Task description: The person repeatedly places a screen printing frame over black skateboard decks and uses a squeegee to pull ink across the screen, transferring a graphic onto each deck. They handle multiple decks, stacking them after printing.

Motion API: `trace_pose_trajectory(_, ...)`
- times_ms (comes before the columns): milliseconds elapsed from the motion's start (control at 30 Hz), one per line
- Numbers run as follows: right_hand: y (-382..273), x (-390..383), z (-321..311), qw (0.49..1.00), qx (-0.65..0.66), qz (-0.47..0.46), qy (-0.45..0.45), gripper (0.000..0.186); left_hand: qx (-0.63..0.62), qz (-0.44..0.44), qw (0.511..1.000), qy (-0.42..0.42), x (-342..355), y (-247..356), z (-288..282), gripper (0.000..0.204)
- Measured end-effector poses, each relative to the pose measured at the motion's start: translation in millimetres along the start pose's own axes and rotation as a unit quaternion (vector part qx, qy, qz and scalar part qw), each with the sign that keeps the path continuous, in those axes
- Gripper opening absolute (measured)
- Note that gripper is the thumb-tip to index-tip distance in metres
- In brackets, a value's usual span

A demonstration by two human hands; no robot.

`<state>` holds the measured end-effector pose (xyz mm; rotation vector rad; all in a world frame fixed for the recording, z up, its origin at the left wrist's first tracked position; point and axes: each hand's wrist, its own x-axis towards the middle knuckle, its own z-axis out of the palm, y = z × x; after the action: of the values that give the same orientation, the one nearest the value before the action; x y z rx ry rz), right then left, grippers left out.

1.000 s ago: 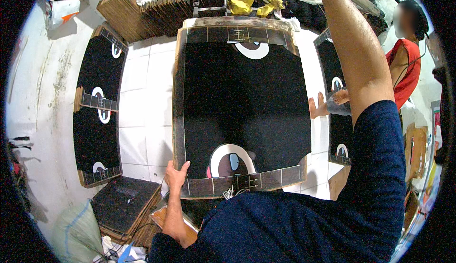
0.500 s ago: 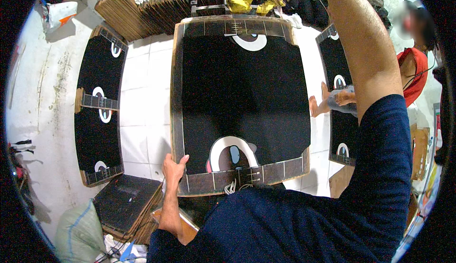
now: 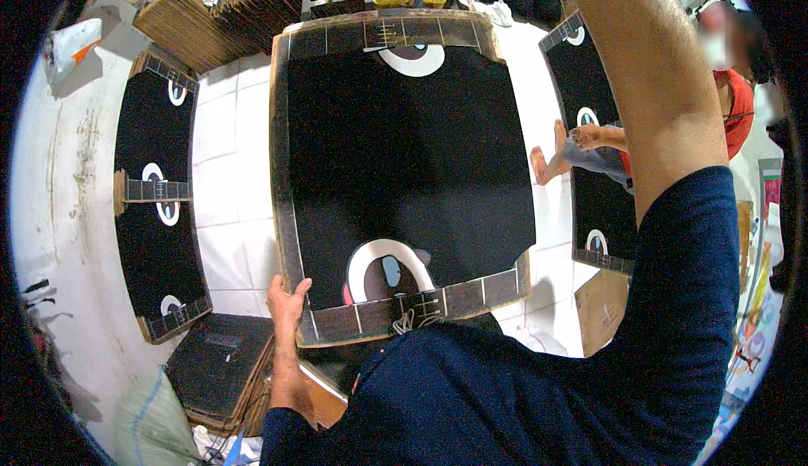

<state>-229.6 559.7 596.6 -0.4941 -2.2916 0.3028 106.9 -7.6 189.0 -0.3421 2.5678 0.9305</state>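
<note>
A large black board with a brown wooden border and white ring marks [image 3: 404, 155] is held flat in front of me, over a white tiled floor. My left hand [image 3: 289, 298] grips its near left corner, fingers over the brown edge. A tangle of thin wires [image 3: 406, 319] hangs at the near border's middle. My right arm [image 3: 656, 96] in a dark blue sleeve reaches up past the board's right side, and its hand is out of the picture at the top.
Similar black boards lie on the floor at left [image 3: 156, 197] and right [image 3: 593, 129]. Another person in a red top [image 3: 732, 104] sits at the right with bare feet [image 3: 560, 150] on the tiles. Stacked boards [image 3: 219, 369] sit by my left elbow; brown sheet stacks [image 3: 227, 7] lie beyond.
The board has shifted slightly toward me and to the right. My left hand has slid along to its near left corner. The other person's feet have moved a little.
</note>
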Motion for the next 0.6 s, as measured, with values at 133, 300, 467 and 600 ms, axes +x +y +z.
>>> trace_pose_trajectory(133, -8.7, 1.7, 1.0, 1.000, 0.002, -0.005, 0.021, 0.043, -0.005, 0.042, 0.999, 0.022, 0.6, -7.2, 2.5, 0.053)
trace_pose_trajectory(300, -7.9, 12.9, 2.1, 1.000, 0.012, -0.018, 0.002, 0.039, 0.085, 0.006, 0.996, 0.037, 2.7, -14.8, 13.3, 0.061)
trace_pose_trajectory(467, -7.2, 22.5, 8.6, 0.999, -0.008, -0.033, 0.018, 0.036, 0.111, 0.048, 0.992, 0.035, 8.3, -26.8, 23.4, 0.061)
trace_pose_trajectory(600, -5.1, 25.6, 10.7, 0.999, -0.017, -0.039, 0.028, 0.035, 0.110, 0.013, 0.994, -0.025, 18.7, -20.4, 21.9, 0.069)
